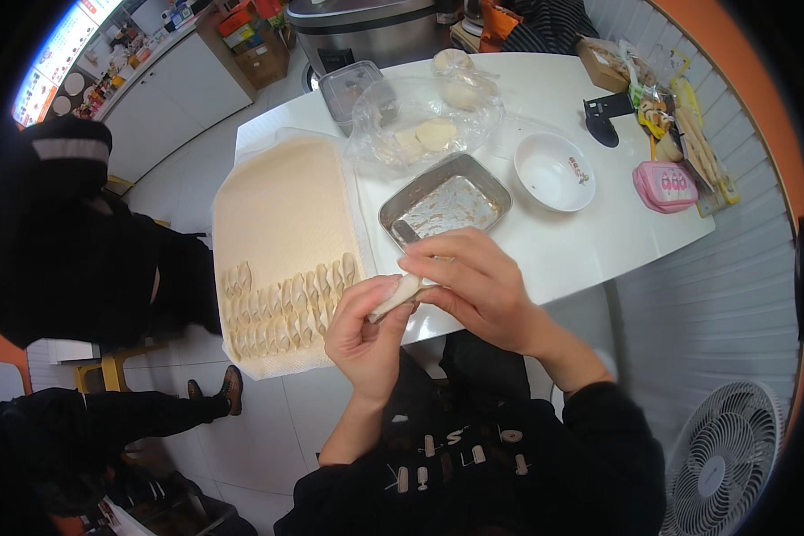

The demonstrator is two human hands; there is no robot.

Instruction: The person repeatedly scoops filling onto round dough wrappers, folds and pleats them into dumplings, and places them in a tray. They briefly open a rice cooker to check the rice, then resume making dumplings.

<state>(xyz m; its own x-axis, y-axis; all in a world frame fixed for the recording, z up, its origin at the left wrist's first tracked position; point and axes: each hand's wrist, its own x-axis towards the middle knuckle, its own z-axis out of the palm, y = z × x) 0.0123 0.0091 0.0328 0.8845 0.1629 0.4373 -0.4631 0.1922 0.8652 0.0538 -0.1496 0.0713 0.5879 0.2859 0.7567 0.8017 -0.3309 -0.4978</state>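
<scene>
A folded dough dumpling (396, 299) is pinched between both hands over the table's front edge. My left hand (368, 335) grips its lower left end, while the fingertips of my right hand (476, 281) press its upper right end. Several finished dumplings (271, 335) lie in rows on a cloth-lined tray (281, 194) to the left. Just beyond my hands is a rectangular metal pan (452, 201) with smears of filling; a utensil handle (405, 231) rests in it, partly hidden by my right hand.
Dough pieces (435, 134) sit in a clear plastic bag behind the pan. Right of it stands a white bowl (555, 173). A pink case (665, 186) and packaged food line the right edge. People in dark clothing (100, 248) are at left; a fan (717, 469) stands lower right.
</scene>
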